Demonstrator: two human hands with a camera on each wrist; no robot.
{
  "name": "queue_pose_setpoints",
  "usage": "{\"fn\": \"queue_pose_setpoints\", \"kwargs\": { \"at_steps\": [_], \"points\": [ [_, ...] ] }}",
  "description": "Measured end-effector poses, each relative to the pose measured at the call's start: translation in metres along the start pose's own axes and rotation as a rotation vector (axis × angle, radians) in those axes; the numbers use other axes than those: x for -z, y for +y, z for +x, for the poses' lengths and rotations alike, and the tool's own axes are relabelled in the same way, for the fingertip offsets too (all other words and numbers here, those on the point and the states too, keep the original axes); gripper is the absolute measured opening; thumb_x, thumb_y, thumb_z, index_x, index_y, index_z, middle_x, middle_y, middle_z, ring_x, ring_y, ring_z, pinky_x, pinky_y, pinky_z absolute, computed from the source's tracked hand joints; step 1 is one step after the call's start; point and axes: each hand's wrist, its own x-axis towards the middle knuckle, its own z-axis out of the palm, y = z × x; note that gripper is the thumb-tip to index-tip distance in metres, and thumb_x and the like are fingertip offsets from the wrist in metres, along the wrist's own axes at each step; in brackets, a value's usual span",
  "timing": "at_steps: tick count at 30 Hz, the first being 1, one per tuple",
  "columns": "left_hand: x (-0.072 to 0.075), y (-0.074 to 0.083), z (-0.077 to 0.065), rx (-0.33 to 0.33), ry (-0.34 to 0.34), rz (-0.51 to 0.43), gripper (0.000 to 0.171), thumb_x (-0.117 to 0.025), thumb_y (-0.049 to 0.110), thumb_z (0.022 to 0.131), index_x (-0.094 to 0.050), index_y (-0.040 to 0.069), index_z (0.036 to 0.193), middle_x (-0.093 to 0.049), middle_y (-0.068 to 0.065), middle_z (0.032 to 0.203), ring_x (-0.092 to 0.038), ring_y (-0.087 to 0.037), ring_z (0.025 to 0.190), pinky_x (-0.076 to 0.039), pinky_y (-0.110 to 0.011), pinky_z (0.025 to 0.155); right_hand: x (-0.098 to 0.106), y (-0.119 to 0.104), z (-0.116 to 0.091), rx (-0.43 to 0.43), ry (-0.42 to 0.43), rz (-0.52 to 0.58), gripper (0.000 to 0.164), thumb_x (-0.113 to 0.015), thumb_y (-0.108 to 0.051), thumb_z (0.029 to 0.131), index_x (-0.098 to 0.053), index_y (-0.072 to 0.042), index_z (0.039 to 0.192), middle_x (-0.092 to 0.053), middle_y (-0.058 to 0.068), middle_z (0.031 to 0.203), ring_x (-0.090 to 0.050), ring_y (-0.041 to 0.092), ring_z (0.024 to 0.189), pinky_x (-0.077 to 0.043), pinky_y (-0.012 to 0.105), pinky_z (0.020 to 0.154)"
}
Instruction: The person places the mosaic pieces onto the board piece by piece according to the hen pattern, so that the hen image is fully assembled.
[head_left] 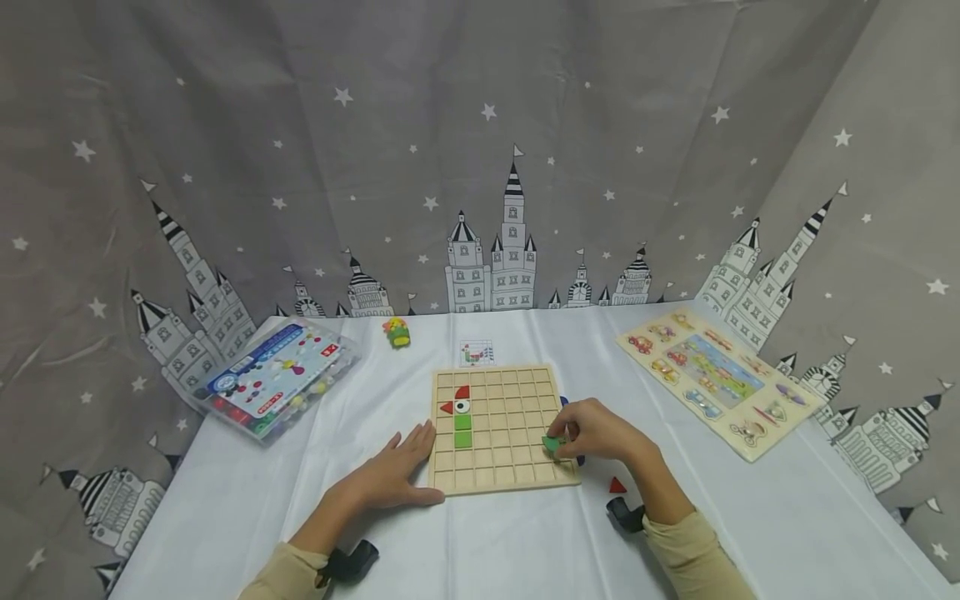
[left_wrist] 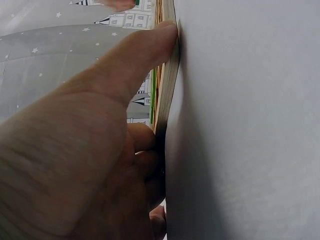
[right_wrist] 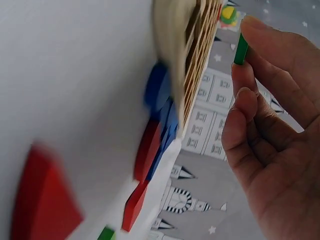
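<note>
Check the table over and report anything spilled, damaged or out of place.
Nothing looks spilled or damaged. The two green squares sit in cells of the wooden board. The red triangle lies loose on the white cloth, off the board's right side, but it is probably just an unplaced piece.

Ahead of the left hand (head_left: 401, 468) and farther left, a clear plastic case (head_left: 285, 375) of colourful pieces lies on the white-covered surface (head_left: 510, 554). A small green and yellow toy (head_left: 397, 332) sits straight beyond that hand, well apart. Right of the right hand (head_left: 596, 429) lies a picture puzzle board (head_left: 723, 423); beyond both hangs a grey curtain (head_left: 375, 183) printed with castles and stars.
</note>
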Motion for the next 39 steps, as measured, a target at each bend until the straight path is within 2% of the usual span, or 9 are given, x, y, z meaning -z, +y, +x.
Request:
{"fn": "queue_pose_setpoints", "kwargs": {
  "at_steps": [5,15,22,32,39],
  "points": [
    [0.000,0.000,-0.001,0.007,-0.004,-0.003,0.110,-0.069,0.064,0.078,-0.019,0.003,0.155,-0.017,-0.014,0.163,-0.015,-0.031,0.152,-0.010,-0.052,0.125,-0.005,-0.012,0.010,0.026,-0.011,-0.010,0.018,-0.081,-0.010,0.074,-0.076,-0.010,0.091,-0.068,-0.004,0.083,-0.053,0.007,0.062,-0.047,0.019,0.049],
    [0.001,0.001,0.000,0.009,-0.001,-0.002,0.110,-0.069,0.064,0.078,-0.019,0.004,0.155,-0.016,-0.013,0.164,-0.014,-0.029,0.152,-0.010,-0.051,0.126,-0.014,-0.040,0.034,0.092,-0.014,-0.082,0.018,-0.083,-0.013,0.074,-0.078,-0.011,0.091,-0.069,-0.006,0.083,-0.054,0.006,0.066,-0.047,0.017,0.056],
    [0.000,0.001,0.000,0.018,-0.005,-0.003,0.110,-0.069,0.064,0.077,-0.019,0.005,0.155,-0.016,-0.011,0.164,-0.014,-0.028,0.152,-0.010,-0.051,0.126,-0.023,-0.056,0.046,0.087,-0.048,-0.083,0.019,-0.084,-0.018,0.075,-0.078,-0.013,0.092,-0.070,-0.008,0.084,-0.054,0.008,0.070,-0.047,0.018,0.058],
    [-0.001,-0.001,-0.002,0.017,-0.006,-0.003,0.110,-0.069,0.064,0.078,-0.020,0.003,0.155,-0.017,-0.014,0.163,-0.015,-0.030,0.152,-0.011,-0.052,0.125,-0.040,-0.071,0.062,0.117,-0.090,-0.129,0.019,-0.083,-0.014,0.075,-0.079,-0.011,0.093,-0.072,-0.007,0.085,-0.053,0.004,0.067,-0.048,0.016,0.060],
    [0.000,0.001,0.000,0.018,-0.009,0.014,0.110,-0.067,0.066,0.077,-0.020,0.004,0.155,-0.017,-0.013,0.163,-0.015,-0.029,0.152,-0.011,-0.052,0.125,-0.051,-0.080,0.070,0.108,-0.107,-0.151,0.017,-0.082,-0.013,0.074,-0.079,-0.013,0.091,-0.068,-0.008,0.081,-0.052,0.005,0.065,-0.047,0.016,0.059]
  ]
}}
